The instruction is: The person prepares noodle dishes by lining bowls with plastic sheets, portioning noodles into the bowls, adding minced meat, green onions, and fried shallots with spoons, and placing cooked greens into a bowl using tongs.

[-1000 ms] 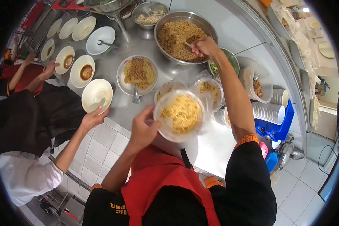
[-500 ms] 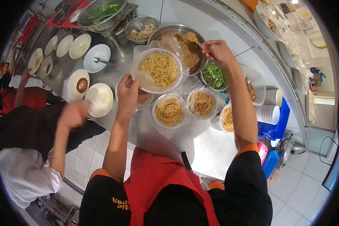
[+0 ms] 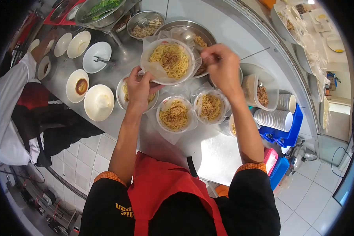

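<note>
My left hand (image 3: 139,86) is closed on the near-left rim of a white bowl (image 3: 145,63) lined with clear plastic. Yellow noodles (image 3: 169,61) fill it, with brown minced topping in the middle. Fingers pinched, my right hand (image 3: 223,69) grips a metal spoon (image 3: 188,37); its head shows beyond the bowl's far-right rim, and its handle is partly hidden. Behind them lies a wide steel bowl (image 3: 177,26) of brown topping, partly covered by the noodle bowl and my right hand. Two lined noodle bowls with topping, a left one (image 3: 173,114) and a right one (image 3: 211,107), stand nearer me.
A plate of noodles (image 3: 122,94) sits under my left hand. At left are several white bowls (image 3: 99,103) and a co-worker's white sleeve (image 3: 13,102). Rightward stand a clear tub of topping (image 3: 271,92), stacked paper bowls (image 3: 277,119) and a blue tray (image 3: 295,129).
Brown topping now lies on the noodles in the held bowl. My right hand has moved left and nearer, with the spoon swung beside that bowl. The co-worker's arm has left the white bowls.
</note>
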The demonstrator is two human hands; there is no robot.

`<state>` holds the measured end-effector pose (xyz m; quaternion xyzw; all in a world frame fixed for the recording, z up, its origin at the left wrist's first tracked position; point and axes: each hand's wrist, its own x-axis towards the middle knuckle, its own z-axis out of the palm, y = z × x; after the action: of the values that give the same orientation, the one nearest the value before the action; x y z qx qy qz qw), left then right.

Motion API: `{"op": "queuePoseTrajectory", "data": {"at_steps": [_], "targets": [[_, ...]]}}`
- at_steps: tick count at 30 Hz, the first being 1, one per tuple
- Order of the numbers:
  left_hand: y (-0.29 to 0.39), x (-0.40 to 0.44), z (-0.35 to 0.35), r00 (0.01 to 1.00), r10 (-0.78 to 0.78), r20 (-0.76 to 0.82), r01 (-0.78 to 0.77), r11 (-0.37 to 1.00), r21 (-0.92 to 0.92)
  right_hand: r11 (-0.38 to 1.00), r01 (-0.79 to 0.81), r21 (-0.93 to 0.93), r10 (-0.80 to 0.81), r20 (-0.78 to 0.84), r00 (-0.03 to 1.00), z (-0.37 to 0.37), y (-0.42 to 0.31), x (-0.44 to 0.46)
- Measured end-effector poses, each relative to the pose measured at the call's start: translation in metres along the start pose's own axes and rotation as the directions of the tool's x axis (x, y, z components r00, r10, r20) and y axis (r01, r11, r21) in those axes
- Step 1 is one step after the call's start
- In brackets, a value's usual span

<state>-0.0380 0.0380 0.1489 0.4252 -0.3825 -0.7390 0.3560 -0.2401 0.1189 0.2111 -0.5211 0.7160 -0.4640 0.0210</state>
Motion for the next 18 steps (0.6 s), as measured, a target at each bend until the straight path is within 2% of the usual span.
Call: {"op": "queuePoseTrajectory", "data": {"at_steps": [1,3,4,5,6,8,9,11,12,13,15,16,17,18], "targets": [[0.001,0.000,-0.002,1.000,0.003,-0.009,-0.003,1.000,0.001,1.000,0.003,0.008,-0.003,0.005,1.000,-0.004,0.006,0.007],[0.002,-0.001,-0.008,0.999,0.024,-0.021,-0.025,1.000,-0.012,0.953,-0.246,-0.176,0.248,-0.010,0.969,-0.008,0.019,0.023],[0.003,-0.002,-0.012,0.999,0.026,-0.028,-0.026,1.000,-0.006,0.955,-0.246,-0.168,0.249,-0.005,0.968,0.001,0.031,0.029],[0.004,-0.003,-0.017,0.999,0.038,-0.017,-0.038,0.999,-0.009,0.906,-0.179,-0.384,0.267,0.190,0.945,0.015,0.051,0.032],[0.005,-0.003,-0.019,0.999,0.050,-0.002,-0.050,0.999,-0.014,0.821,-0.061,-0.568,0.318,0.366,0.875,0.027,0.071,0.032],[0.007,-0.002,-0.024,0.998,0.065,-0.012,-0.065,0.998,-0.014,0.754,-0.070,-0.654,0.365,0.327,0.872,0.070,0.098,0.018],[0.008,-0.002,-0.027,0.996,0.081,-0.028,-0.081,0.997,-0.017,0.753,-0.077,-0.653,0.373,0.327,0.868,0.081,0.102,0.015],[0.013,-0.001,-0.034,0.995,0.080,-0.063,-0.081,0.997,-0.017,0.834,0.044,-0.549,0.315,0.541,0.780,0.099,0.107,0.014],[0.016,-0.001,-0.038,0.992,0.085,-0.096,-0.087,0.996,-0.020,0.855,0.104,-0.508,0.274,0.613,0.741,0.095,0.107,0.019],[0.020,-0.001,-0.041,0.992,0.080,-0.099,-0.082,0.997,-0.016,0.858,0.099,-0.505,0.277,0.616,0.738,0.093,0.117,0.023],[0.025,0.000,-0.043,0.986,0.095,-0.135,-0.095,0.995,0.010,0.886,-0.301,-0.353,0.462,0.616,0.639,0.084,0.134,0.034],[0.025,0.001,-0.044,0.987,0.094,-0.133,-0.094,0.996,0.008,0.784,-0.576,-0.232,0.571,0.634,0.521,0.064,0.105,0.040],[0.023,0.003,-0.046,0.983,0.098,-0.158,-0.097,0.995,0.008,0.785,-0.574,-0.234,0.572,0.631,0.525,0.058,0.109,0.041],[0.022,0.005,-0.046,0.978,0.101,-0.184,-0.101,0.995,0.009,0.759,-0.639,-0.126,0.556,0.636,0.535,0.049,0.110,0.042]]}}
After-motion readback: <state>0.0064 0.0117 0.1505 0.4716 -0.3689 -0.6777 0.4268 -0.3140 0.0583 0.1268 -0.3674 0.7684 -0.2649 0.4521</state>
